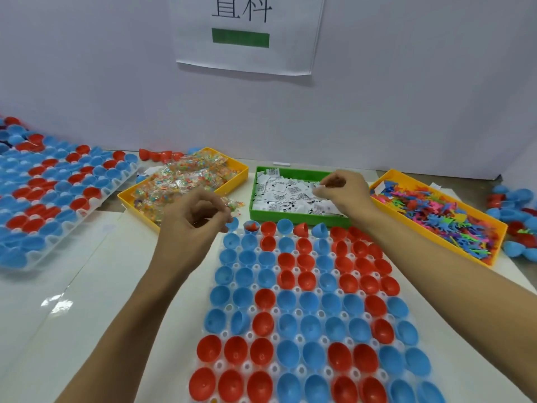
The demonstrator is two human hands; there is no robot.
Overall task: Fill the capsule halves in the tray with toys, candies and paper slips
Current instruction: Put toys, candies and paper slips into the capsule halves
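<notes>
A clear tray [296,290] of open red and blue capsule halves lies in front of me. One blue half [251,226] in its far row holds something red. My left hand [193,219] hovers by the tray's far left corner and pinches a small candy packet [234,205]. My right hand [341,190] is over the green bin [290,218] of white paper slips [283,193], its fingertips pinching at a slip. The yellow candy bin [129,196] stands at the left and the yellow bin [441,242] of colourful plastic toys [436,212] at the right.
A second tray of red and blue capsule halves [55,193] lies at the far left. Loose capsule halves [514,210] are heaped at the right edge, and a few red ones [159,155] sit behind the candy bin. A white wall with a paper sign [247,33] stands behind.
</notes>
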